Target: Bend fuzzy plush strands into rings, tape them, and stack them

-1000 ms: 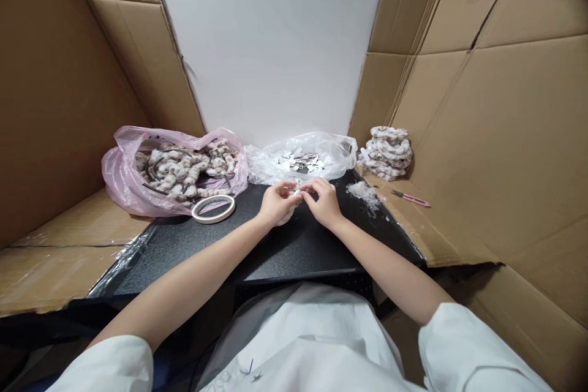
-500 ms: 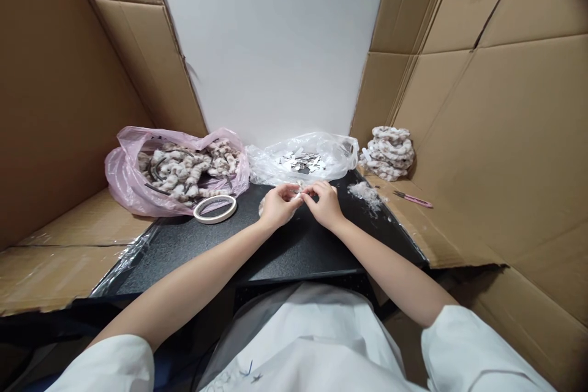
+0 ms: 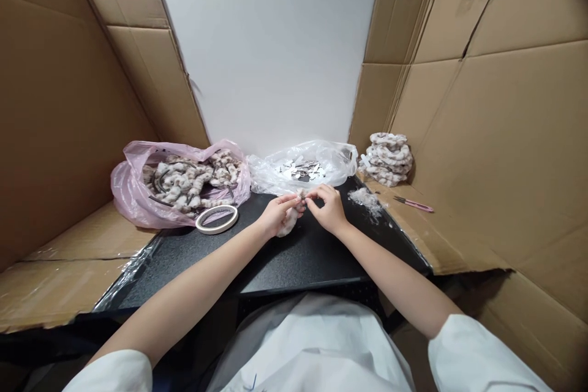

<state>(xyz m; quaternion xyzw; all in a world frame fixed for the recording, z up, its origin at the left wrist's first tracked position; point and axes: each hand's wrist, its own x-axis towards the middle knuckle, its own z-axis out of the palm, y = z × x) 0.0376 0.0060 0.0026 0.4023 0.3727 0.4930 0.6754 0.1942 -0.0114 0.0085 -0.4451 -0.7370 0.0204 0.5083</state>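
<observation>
Over the black textured tabletop, a fluffy white-and-brown fabric strip is pinched in the left hand, presumably part-done; the right hand's fingers are narrowed at its top end — hold unclear. Many similar pieces are left in the pink plastic bag — the fluffy white-and-brown coiled stack looks finished.

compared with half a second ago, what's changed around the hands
The pale fluffy piece held in the left hand now shows below it, no longer at its left side. The right hand stays close by. Unmoved: pink plastic bag, cream tape roll, pink-handled snips.
</observation>
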